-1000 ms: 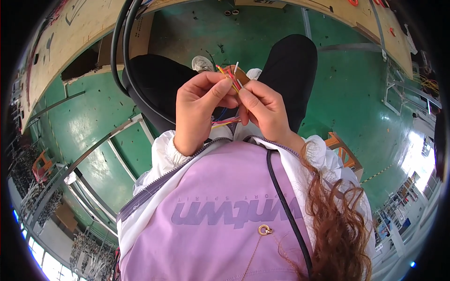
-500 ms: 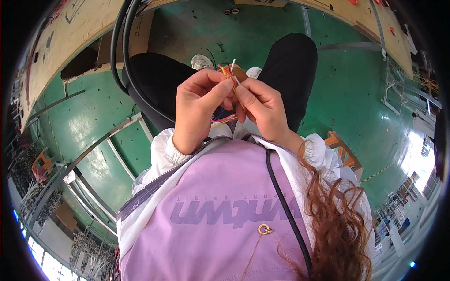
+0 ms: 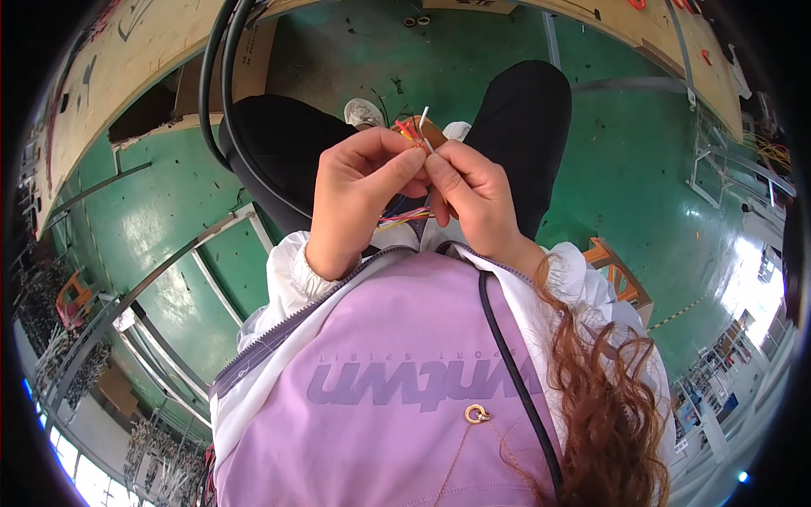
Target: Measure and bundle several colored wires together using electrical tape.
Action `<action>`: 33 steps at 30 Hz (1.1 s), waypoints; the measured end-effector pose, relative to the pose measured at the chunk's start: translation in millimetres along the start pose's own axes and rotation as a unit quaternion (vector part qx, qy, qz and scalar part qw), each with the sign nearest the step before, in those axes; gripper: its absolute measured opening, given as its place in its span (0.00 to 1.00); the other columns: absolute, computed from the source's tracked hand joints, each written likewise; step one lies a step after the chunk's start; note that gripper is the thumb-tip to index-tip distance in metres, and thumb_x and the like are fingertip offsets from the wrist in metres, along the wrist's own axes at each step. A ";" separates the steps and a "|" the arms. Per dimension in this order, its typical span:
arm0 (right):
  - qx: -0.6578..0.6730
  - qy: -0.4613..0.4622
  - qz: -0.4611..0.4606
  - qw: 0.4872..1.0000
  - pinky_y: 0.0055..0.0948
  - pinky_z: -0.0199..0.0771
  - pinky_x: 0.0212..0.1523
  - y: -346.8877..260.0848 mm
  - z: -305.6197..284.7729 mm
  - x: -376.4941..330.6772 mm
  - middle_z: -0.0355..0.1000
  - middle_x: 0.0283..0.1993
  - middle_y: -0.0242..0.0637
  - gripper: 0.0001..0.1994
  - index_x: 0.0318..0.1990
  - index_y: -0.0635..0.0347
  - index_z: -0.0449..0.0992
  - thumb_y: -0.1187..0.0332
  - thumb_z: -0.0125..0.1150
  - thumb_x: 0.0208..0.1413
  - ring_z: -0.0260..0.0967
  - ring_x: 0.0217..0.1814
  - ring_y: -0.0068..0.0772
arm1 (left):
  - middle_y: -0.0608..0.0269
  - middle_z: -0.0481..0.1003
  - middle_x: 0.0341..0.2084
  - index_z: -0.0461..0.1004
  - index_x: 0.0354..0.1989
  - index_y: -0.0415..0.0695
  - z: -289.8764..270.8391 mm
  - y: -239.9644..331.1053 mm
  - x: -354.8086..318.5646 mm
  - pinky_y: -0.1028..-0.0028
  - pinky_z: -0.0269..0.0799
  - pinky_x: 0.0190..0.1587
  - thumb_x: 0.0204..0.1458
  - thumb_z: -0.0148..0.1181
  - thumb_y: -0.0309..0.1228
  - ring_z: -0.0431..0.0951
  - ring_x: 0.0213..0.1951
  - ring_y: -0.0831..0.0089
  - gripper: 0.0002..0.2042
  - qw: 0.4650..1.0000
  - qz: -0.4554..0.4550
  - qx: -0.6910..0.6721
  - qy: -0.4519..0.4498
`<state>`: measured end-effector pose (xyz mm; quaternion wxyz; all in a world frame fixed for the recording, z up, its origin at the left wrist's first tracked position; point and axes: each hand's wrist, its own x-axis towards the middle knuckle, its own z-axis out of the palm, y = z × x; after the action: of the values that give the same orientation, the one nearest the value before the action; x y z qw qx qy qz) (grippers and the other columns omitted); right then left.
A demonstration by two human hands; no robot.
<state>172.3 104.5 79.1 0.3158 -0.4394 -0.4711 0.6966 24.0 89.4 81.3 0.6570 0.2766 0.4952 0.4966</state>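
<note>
1. The left hand (image 3: pixel 359 198) and right hand (image 3: pixel 473 198) pinch a bundle of coloured wires (image 3: pixel 410 131) at upper centre.
2. Green painted floor (image 3: pixel 642 169) fills the frame below.
3. A wooden bench (image 3: pixel 118 76) curves along the upper left.

one package shows: a brown cardboard box (image 3: pixel 253 63), rectangular, standing under the plywood workbench (image 3: pixel 127 59) at upper left, just behind the looping black cables (image 3: pixel 221 101), with small dark print on its face. a second flat brown carton edge (image 3: pixel 473 5) lies at the top rim, well right of the box. no signs or screens are legible.
</note>
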 end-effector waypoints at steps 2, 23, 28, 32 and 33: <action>0.005 -0.003 0.006 1.000 0.17 0.53 0.15 -1.9 0.5 0.0 0.63 0.17 0.27 0.11 0.27 0.63 0.68 0.67 0.47 0.59 0.57 0.15 0.13 | 0.62 0.75 0.23 0.73 0.30 0.35 -2.3 0.3 0.5 0.83 0.71 0.30 0.49 0.56 0.25 0.74 0.25 0.80 0.05 1.000 -0.006 0.003 -0.010; 0.024 -0.049 0.008 0.998 0.17 0.58 0.18 -3.7 -3.9 2.7 0.66 0.22 0.29 0.12 0.26 0.65 0.69 0.67 0.48 0.59 0.60 0.18 0.15 | 0.63 0.74 0.21 0.73 0.29 0.35 -3.4 -3.1 -0.2 0.83 0.69 0.28 0.49 0.56 0.24 0.72 0.23 0.82 0.04 0.999 0.000 -0.046 -0.006; 0.002 -0.041 0.015 0.999 0.17 0.54 0.18 -3.9 -4.6 1.8 0.63 0.17 0.28 0.12 0.26 0.63 0.67 0.66 0.47 0.59 0.58 0.18 0.14 | 0.61 0.75 0.22 0.73 0.30 0.35 -0.9 -2.2 -3.4 0.83 0.71 0.29 0.51 0.56 0.27 0.74 0.24 0.80 0.06 0.999 0.002 -0.047 0.010; 0.009 -0.029 0.015 0.999 0.17 0.54 0.18 -6.6 -4.1 3.1 0.62 0.17 0.27 0.11 0.26 0.63 0.67 0.67 0.47 0.59 0.57 0.17 0.14 | 0.60 0.75 0.23 0.73 0.31 0.35 2.3 -3.7 -3.8 0.83 0.72 0.29 0.52 0.55 0.27 0.75 0.24 0.79 0.06 0.996 0.020 -0.082 0.032; 0.005 -0.035 0.008 0.999 0.17 0.54 0.18 -5.1 -4.7 3.5 0.62 0.17 0.27 0.11 0.27 0.63 0.67 0.67 0.47 0.59 0.57 0.17 0.14 | 0.60 0.75 0.23 0.73 0.31 0.35 2.5 -3.9 -3.4 0.83 0.72 0.29 0.52 0.55 0.27 0.75 0.24 0.79 0.06 0.996 0.021 -0.082 0.032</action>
<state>175.2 111.1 82.0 0.2961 -0.4170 -0.4748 0.7162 27.7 85.2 80.1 0.6511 0.2161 0.4675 0.5575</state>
